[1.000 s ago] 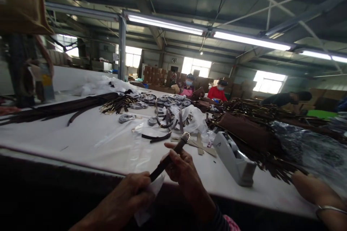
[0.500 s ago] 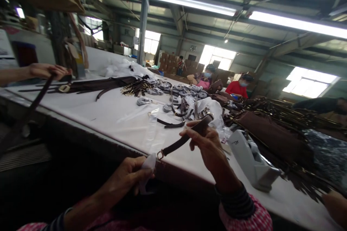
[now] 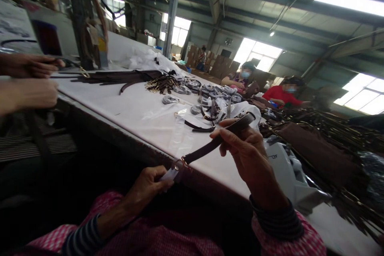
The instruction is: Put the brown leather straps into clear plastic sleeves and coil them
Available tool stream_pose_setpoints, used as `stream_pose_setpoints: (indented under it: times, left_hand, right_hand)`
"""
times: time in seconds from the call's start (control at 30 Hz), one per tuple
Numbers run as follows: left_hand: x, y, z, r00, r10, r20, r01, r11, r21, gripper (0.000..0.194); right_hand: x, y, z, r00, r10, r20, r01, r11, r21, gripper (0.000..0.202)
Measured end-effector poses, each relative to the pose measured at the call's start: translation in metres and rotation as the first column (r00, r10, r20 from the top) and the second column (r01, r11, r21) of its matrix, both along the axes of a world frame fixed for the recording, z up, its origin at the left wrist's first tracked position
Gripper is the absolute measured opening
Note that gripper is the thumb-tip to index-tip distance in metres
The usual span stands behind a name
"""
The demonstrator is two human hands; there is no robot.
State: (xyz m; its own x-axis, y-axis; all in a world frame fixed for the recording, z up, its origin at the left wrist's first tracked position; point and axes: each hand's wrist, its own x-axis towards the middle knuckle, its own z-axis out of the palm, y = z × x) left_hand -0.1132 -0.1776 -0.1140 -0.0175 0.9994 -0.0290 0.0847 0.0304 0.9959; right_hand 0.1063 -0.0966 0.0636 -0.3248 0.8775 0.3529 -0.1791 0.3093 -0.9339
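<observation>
My right hand (image 3: 252,150) holds a dark brown leather strap (image 3: 204,150) up over the table edge, fingers closed around its upper, curled part. Gold-coloured metal hardware (image 3: 183,162) hangs at the strap's lower end. Low in front of me, my left hand (image 3: 147,186) pinches a small white, translucent wrapping (image 3: 170,173). The wrapping's tip meets the hardware; whether it goes around part of it I cannot tell. Just behind the strap, another short dark strap (image 3: 199,127) lies on the table beside a clear plastic strip (image 3: 179,128).
On the white table (image 3: 120,108) lie coiled wrapped straps (image 3: 210,92), long dark straps (image 3: 120,77) and a brown pile (image 3: 318,144). A white tape dispenser (image 3: 288,168) stands right. A co-worker's hands (image 3: 30,84) work at left; two people (image 3: 283,94) sit across.
The wrapping in my left hand now meets the strap's hardware, and it looks narrower. The view has shifted, so the scene sits further right. At left, a co-worker's second hand has come into view.
</observation>
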Motion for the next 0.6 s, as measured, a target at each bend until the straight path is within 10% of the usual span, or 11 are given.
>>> stream_pose_setpoints:
  times: [0.6]
  left_hand:
    - [-0.004, 0.004, 0.016, 0.926, -0.236, 0.294, 0.274, 0.957, -0.095, 0.030]
  right_hand:
    - [0.001, -0.001, -0.017, 0.993, 0.107, 0.058, -0.101, 0.991, -0.089, 0.026]
